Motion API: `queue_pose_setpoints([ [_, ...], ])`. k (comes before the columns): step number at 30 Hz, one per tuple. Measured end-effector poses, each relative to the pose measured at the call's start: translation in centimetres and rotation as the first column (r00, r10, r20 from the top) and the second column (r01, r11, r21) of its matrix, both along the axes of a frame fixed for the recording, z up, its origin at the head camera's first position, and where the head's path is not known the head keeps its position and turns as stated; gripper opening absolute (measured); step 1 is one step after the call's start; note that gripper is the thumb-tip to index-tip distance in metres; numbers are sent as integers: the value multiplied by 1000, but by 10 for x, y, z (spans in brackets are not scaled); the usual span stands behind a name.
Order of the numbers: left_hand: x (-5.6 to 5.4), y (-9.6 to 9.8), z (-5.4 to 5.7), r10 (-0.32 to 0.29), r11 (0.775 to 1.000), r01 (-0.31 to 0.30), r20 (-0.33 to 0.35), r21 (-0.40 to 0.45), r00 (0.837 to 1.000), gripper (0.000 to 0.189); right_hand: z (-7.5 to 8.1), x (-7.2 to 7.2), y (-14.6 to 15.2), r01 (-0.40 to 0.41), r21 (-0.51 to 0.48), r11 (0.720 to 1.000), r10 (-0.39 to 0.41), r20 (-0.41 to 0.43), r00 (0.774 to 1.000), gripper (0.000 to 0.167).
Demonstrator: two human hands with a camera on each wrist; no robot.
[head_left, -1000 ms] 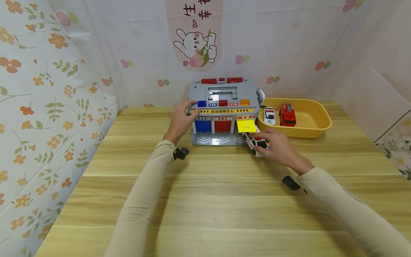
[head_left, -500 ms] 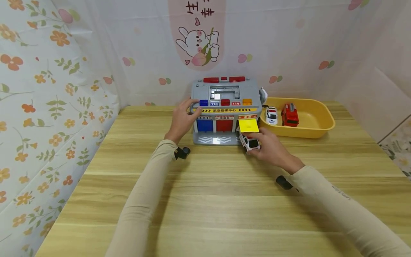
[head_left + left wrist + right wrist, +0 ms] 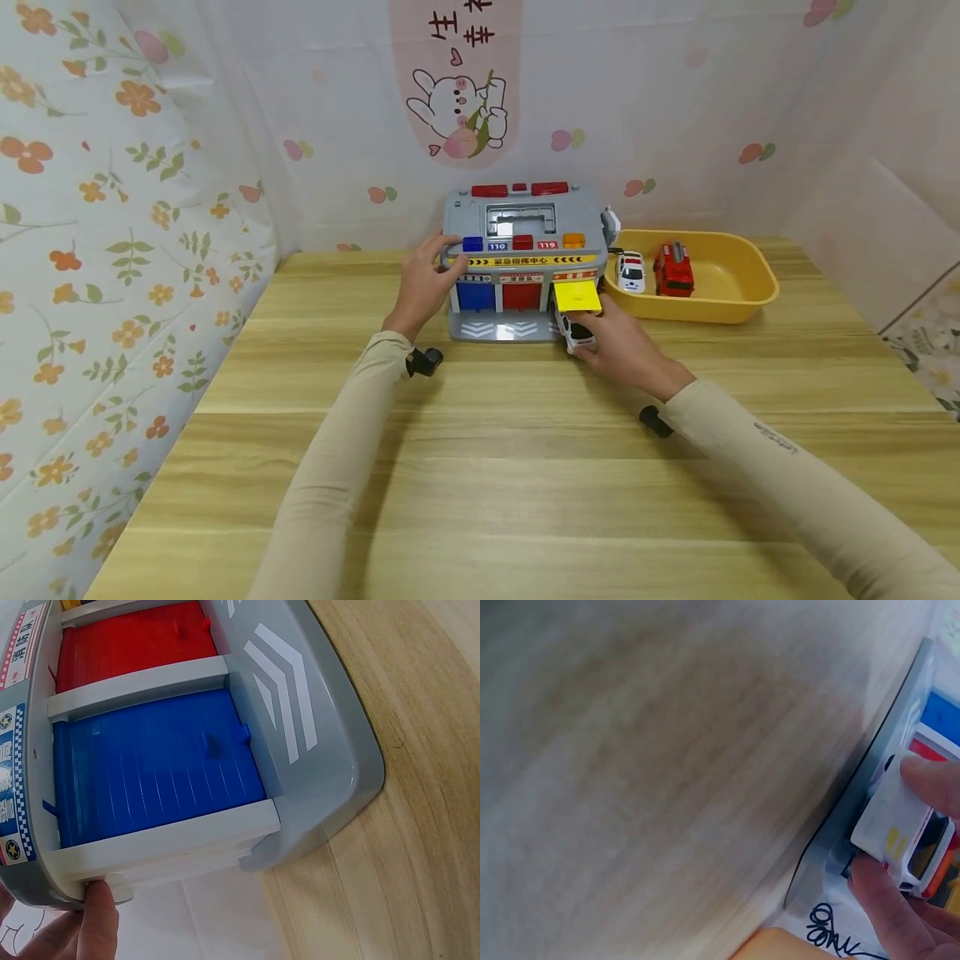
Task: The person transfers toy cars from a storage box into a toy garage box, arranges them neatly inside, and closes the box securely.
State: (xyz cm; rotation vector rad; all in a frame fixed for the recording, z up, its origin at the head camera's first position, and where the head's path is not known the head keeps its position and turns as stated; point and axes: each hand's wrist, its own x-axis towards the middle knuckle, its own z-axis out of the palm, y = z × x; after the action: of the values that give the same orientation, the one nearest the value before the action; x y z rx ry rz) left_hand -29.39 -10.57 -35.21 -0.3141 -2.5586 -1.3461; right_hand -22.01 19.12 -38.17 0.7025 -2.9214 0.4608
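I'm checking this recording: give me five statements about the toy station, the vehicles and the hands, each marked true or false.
1. The right hand holds a white toy car. True.
2. The yellow door is fully down. False: the yellow door is raised, while the blue door and red door are down.
3. The left hand touches the toy station. True.
4. Three vehicles sit in the yellow tub. False: the yellow tub holds two, a police car and a fire truck.
5. The fire truck is red. True.
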Motion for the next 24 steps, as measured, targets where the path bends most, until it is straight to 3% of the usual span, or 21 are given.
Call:
queue_pose_setpoints([
  [17,1,-1,-1,-1,999,1,4,41,1000,42,-4,-4,4,-1,18,1000,1,-7,1000,49],
  [24,2,0,-1,-3,999,3,12,40,1000,43,-6,-8,8,46,-103,994,-47,-3,999,42],
])
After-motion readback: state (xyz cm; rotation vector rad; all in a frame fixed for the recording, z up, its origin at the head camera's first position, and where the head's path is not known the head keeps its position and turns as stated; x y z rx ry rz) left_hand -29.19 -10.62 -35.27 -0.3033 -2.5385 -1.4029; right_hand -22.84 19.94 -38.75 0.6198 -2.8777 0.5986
